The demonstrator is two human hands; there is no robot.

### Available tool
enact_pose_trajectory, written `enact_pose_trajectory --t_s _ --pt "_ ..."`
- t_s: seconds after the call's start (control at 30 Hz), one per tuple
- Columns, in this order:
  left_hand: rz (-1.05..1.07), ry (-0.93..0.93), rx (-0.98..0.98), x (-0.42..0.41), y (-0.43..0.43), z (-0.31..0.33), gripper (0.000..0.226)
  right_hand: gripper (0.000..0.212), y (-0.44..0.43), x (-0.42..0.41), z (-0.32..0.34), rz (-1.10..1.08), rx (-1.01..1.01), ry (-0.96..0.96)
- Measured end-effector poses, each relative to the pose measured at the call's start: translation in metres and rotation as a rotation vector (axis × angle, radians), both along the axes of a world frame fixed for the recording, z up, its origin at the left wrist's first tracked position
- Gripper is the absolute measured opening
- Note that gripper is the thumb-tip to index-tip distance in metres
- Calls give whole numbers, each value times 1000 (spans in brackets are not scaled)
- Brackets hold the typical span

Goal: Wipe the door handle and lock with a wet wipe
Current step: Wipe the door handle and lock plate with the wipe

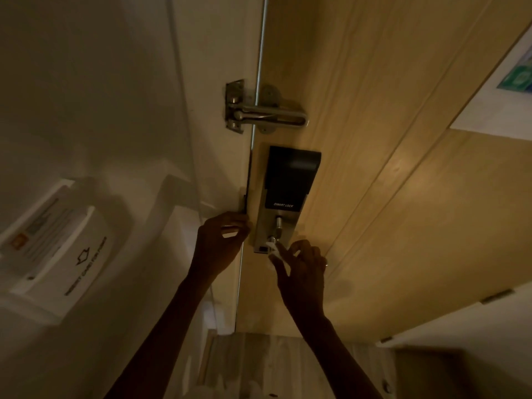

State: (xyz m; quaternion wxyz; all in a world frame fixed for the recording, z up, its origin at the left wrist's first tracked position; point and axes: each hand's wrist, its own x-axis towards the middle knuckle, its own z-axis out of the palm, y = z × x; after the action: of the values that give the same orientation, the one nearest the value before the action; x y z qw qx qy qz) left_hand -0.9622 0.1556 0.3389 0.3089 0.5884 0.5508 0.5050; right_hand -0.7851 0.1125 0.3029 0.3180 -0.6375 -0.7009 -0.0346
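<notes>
A smart lock (283, 194) with a black top panel and silver lower plate is fixed to the wooden door (374, 139). Its small silver knob (277, 226) sticks out low on the plate. My right hand (299, 269) pinches a white wet wipe (273, 247) against the bottom of the lock plate, just under the knob. My left hand (221, 240) grips the door's edge beside the lock, fingers curled round it. The lever handle is not visible.
A metal swing-bar door guard (259, 113) spans the frame and door above the lock. A white key-card power holder (57, 249) hangs on the wall at left. A paper notice (512, 82) is on the door at upper right. Wood floor lies below.
</notes>
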Motion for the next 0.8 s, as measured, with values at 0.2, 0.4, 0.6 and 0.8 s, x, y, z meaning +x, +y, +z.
enact_pose_trajectory --t_s 0.2,0.4,0.6,0.8 --pt "6 -34 16 2 -2 6 13 16 1 20 8 -117 -7 189" --pt "-8 -26 45 0 -1 3 17 17 9 -19 7 -50 -2 290" --pt "0 -40 38 2 -1 2 18 19 19 -9 6 -152 -89 370" --pt "1 -28 44 2 -1 2 16 20 19 -9 12 -152 -70 429"
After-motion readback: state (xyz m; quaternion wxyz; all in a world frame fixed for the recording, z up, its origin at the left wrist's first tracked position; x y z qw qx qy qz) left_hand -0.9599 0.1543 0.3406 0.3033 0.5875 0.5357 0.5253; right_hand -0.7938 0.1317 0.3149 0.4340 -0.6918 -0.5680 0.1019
